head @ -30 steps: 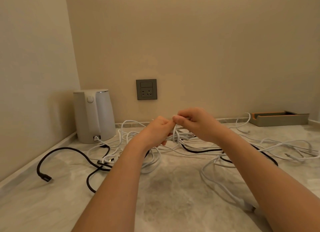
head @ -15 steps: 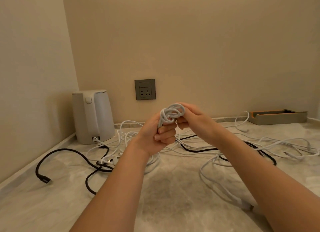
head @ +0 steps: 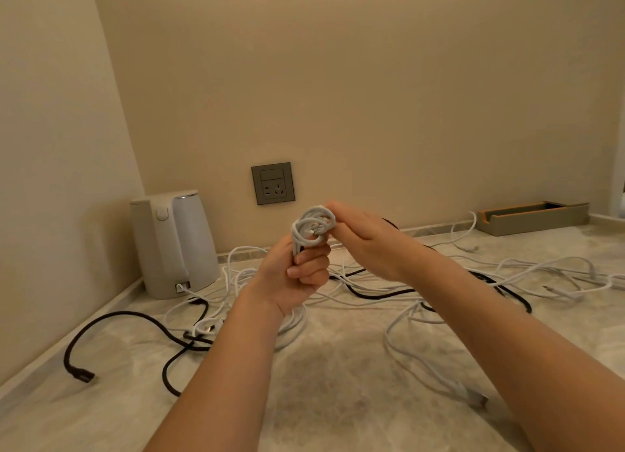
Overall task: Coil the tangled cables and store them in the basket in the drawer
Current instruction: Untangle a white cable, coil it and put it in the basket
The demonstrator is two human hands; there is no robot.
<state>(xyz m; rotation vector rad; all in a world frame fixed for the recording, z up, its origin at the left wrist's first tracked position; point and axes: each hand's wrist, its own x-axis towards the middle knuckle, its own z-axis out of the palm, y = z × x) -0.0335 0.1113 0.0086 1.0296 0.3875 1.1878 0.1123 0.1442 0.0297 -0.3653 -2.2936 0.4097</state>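
the left hand (head: pixel 297 275) is closed in a fist round the lower part of a small coil of white cable (head: pixel 313 228), held up above the marble counter (head: pixel 338 384). the right hand (head: pixel 365 242) meets the coil's upper right side, fingers together and pinching its loops; the fingertips are hidden behind the coil. under and beyond both hands lies the tangle of loose white cables (head: pixel 558 269), spreading far to the right, with a black cable (head: pixel 111 316) looping out to the left and another dark run beneath the right wrist. nearer the person than the hands the counter is bare marble. left of the left hand a white kettle (head: pixel 176 245) stands in the corner, where the left wall (head: pixel 50 181) and back wall (head: pixel 372 79) close the counter off; a white cable touches its base, and any marking there is too small to read. straight beyond the coil is a grey wall socket (head: pixel 273 183). far right against the back wall sits a low grey tray (head: pixel 534 216).
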